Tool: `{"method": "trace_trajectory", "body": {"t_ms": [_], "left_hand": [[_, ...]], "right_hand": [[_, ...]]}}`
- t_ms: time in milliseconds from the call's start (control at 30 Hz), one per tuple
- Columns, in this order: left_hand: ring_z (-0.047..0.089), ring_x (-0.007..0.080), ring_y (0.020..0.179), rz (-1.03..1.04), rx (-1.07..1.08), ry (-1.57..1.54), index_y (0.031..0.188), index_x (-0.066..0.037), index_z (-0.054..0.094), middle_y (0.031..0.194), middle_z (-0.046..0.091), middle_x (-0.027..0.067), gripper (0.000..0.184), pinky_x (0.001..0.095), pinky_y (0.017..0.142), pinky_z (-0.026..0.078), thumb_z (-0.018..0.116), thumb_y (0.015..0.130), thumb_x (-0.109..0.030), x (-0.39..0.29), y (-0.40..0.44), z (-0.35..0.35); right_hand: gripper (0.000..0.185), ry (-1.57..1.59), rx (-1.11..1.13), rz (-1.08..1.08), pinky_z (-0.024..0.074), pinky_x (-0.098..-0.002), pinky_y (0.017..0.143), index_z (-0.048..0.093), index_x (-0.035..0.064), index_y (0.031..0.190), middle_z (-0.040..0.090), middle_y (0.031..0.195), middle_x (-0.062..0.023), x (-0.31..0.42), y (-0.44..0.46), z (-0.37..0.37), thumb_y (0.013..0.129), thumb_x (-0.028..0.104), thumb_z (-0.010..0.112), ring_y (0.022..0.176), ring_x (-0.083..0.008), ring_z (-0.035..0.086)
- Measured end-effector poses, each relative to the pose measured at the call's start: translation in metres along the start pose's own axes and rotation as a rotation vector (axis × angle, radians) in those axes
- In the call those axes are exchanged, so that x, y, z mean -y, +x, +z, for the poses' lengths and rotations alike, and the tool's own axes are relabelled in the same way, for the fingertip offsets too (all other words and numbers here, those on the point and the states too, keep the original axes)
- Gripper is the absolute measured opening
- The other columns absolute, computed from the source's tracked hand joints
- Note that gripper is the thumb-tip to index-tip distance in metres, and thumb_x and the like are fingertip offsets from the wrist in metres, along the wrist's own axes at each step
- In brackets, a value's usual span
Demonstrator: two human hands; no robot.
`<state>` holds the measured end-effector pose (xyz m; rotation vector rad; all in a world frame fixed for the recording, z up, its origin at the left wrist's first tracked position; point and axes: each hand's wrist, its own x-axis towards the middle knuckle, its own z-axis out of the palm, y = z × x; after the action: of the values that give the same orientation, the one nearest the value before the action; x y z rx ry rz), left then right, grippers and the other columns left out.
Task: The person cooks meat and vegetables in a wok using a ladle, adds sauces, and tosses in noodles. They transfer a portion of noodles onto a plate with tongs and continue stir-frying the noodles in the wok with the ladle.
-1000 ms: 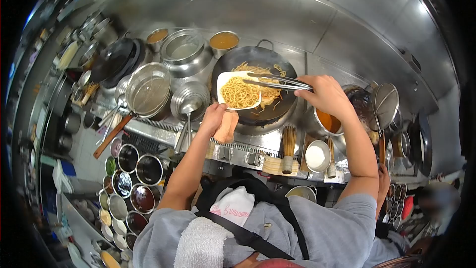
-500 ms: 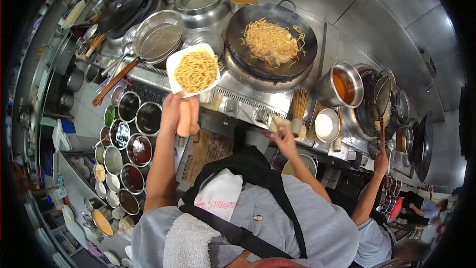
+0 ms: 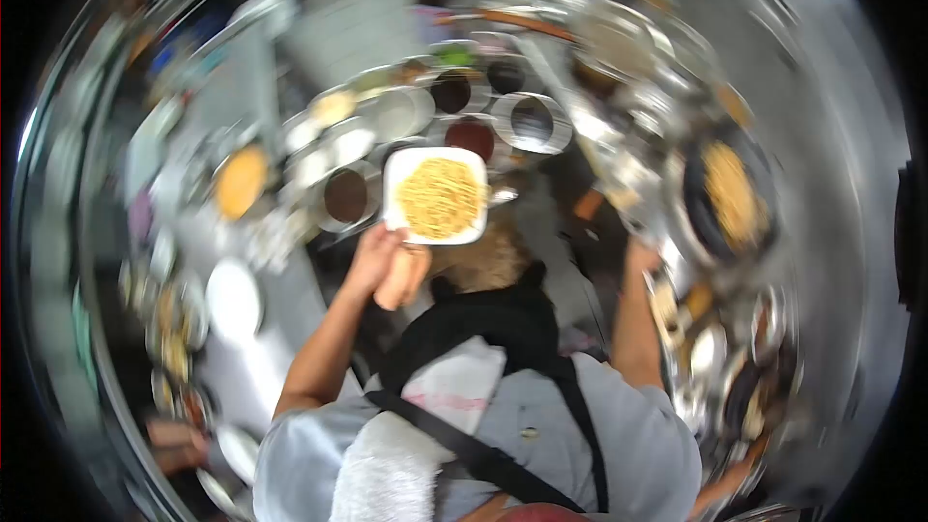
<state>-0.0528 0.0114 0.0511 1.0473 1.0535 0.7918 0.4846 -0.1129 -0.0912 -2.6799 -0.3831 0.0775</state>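
Observation:
My left hand [image 3: 375, 259] is closed on the near left edge of a square white plate [image 3: 394, 174], thumb at its rim. A heap of yellow noodles [image 3: 440, 198] lies on the plate, which is level over the sauce pots. Two pinkish-orange rounded shapes [image 3: 401, 278] hang beneath the plate beside that hand; what they are I cannot tell. My right hand [image 3: 642, 256] is low at the stove's front edge, its fingers smeared by motion. Beyond it on the stove is a black wok [image 3: 694, 188] with more noodles [image 3: 732, 195] inside.
Several metal pots, one with red sauce [image 3: 471, 138], stand behind the plate. Left on a steel counter are an orange-filled bowl [image 3: 242, 181] and a white plate [image 3: 234, 298]. Other people's hands show at lower left [image 3: 179, 445] and an arm at lower right [image 3: 730, 483].
My view has swung left, away from the stove, blurring the surroundings. The noodle plate has moved with my left hand from beside the wok to over the sauce pots.

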Motion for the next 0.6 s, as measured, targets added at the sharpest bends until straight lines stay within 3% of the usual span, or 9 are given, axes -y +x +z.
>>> {"method": "trace_trajectory", "body": {"t_ms": [33,67,100,167,233,333,433,500,600], "left_hand": [[0.059,0.0108,0.098,-0.008,-0.029,-0.041,0.115,0.003,0.061,0.108,0.066,0.0049,0.028,0.0268,0.090,0.046,0.057,0.096,-0.017,0.008,-0.023,-0.020],[0.059,0.0122,0.099,0.019,-0.111,-0.072,0.116,0.002,0.060,0.108,0.066,0.0059,0.029,0.0277,0.091,0.046,0.056,0.096,-0.018,0.022,-0.047,-0.036],[0.059,0.0136,0.099,0.046,-0.180,-0.104,0.117,0.002,0.059,0.108,0.066,0.0069,0.030,0.0286,0.091,0.046,0.055,0.096,-0.019,0.036,-0.073,-0.050],[0.059,0.0140,0.099,0.018,-0.345,-0.198,0.118,0.003,0.057,0.109,0.065,0.0079,0.033,0.0292,0.091,0.046,0.054,0.097,-0.021,0.055,-0.131,-0.066],[0.060,0.0150,0.098,0.003,-0.489,-0.228,0.118,0.005,0.056,0.110,0.064,0.0092,0.033,0.0295,0.090,0.046,0.052,0.096,-0.020,0.070,-0.175,-0.073],[0.062,0.0171,0.092,-0.046,-0.949,-0.353,0.116,0.005,0.057,0.105,0.065,0.0116,0.033,0.0304,0.086,0.049,0.049,0.095,-0.018,0.120,-0.233,-0.075],[0.062,0.0192,0.096,-0.102,-1.102,-0.590,0.112,0.007,0.057,0.108,0.064,0.0120,0.033,0.0322,0.085,0.050,0.052,0.094,-0.020,0.153,-0.279,-0.092],[0.063,0.0204,0.092,-0.066,-1.180,-0.630,0.111,0.006,0.058,0.105,0.065,0.0125,0.033,0.0334,0.082,0.051,0.051,0.094,-0.021,0.176,-0.294,-0.110],[0.065,0.0217,0.085,-0.021,-1.388,-0.623,0.109,0.005,0.058,0.099,0.065,0.0130,0.032,0.0346,0.077,0.053,0.050,0.095,-0.022,0.209,-0.330,-0.153]], "right_hand": [[0.084,-0.102,0.032,-0.038,0.0400,-0.0473,0.101,0.043,-0.0055,0.136,0.052,0.132,-0.0259,0.001,0.019,0.007,0.081,0.053,0.067,0.116,-0.0411,0.053],[0.080,0.071,-0.114,-0.185,0.0378,-0.0477,0.104,0.041,-0.0062,0.138,0.045,0.139,-0.0265,-0.006,0.031,0.021,0.086,0.051,0.064,0.124,-0.0406,0.048],[0.071,0.217,-0.315,-0.610,0.0367,-0.0477,0.106,0.041,-0.0060,0.138,0.046,0.138,-0.0262,0.006,0.025,0.015,0.090,0.043,0.061,0.124,-0.0405,0.048],[0.061,0.281,-0.177,-0.673,0.0390,-0.0450,0.103,0.043,-0.0035,0.137,0.051,0.131,-0.0272,0.034,0.006,-0.004,0.091,0.032,0.062,0.120,-0.0401,0.051],[0.058,0.259,-0.200,-0.795,0.0401,-0.0458,0.100,0.046,-0.0033,0.135,0.055,0.127,-0.0251,0.048,-0.007,0.003,0.093,0.034,0.060,0.116,-0.0385,0.053],[0.050,0.279,-0.201,-0.693,0.0445,-0.0437,0.094,0.053,-0.0035,0.128,0.059,0.119,-0.0241,0.031,0.022,0.043,0.094,0.034,0.057,0.106,-0.0381,0.057],[0.049,0.335,-0.149,-0.443,0.0458,-0.0431,0.092,0.055,-0.0036,0.124,0.060,0.116,-0.0237,0.030,0.028,0.057,0.093,0.034,0.057,0.103,-0.0380,0.059],[0.049,0.315,-0.162,-0.435,0.0460,-0.0424,0.093,0.055,-0.0043,0.123,0.061,0.115,-0.0240,0.031,0.036,0.064,0.093,0.035,0.057,0.103,-0.0379,0.059],[0.058,0.299,0.032,-0.220,0.0477,-0.0423,0.091,0.053,-0.0052,0.124,0.061,0.115,-0.0236,0.045,0.040,0.091,0.090,0.041,0.061,0.103,-0.0384,0.060]]}}
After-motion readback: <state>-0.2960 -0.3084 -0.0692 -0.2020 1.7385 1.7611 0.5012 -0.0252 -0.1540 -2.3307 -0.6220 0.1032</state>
